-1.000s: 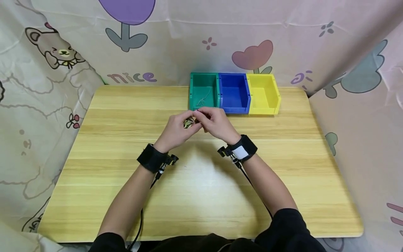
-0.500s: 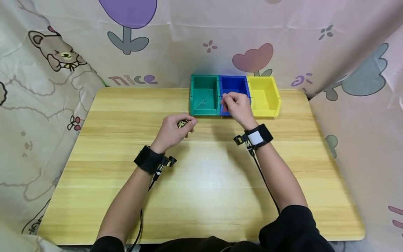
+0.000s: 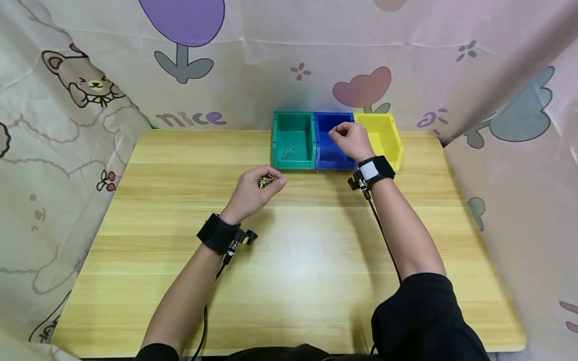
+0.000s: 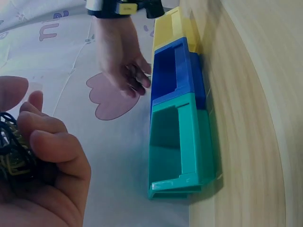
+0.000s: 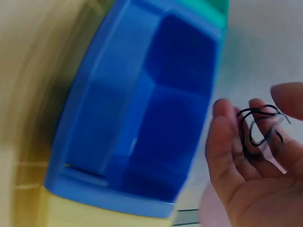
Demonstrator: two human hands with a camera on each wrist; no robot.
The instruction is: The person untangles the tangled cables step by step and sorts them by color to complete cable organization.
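My left hand [image 3: 255, 193] is above the table in front of the green box [image 3: 276, 143]. Its curled fingers hold a tangled bundle of black and yellowish thin strands [image 4: 14, 151]. My right hand [image 3: 354, 140] is over the blue box [image 3: 328, 158], close to the yellow box [image 3: 390, 135]. A thin black looped strand [image 5: 244, 127] lies within its curled fingers, best seen in the right wrist view. Whether the strands are cord or wire, I cannot tell. Inside the green box lies a pale thin strand [image 3: 293, 149].
The green, blue and yellow boxes stand side by side at the back of the wooden table [image 3: 180, 210], near a printed curtain [image 3: 253, 75]. A cable [image 3: 379, 220] trails from the right wrist camera, another [image 3: 205, 321] along the left forearm.
My hands were together in front of the green box. The right one has moved right and away to above the blue box, with the black strand. The left still holds the bundle.
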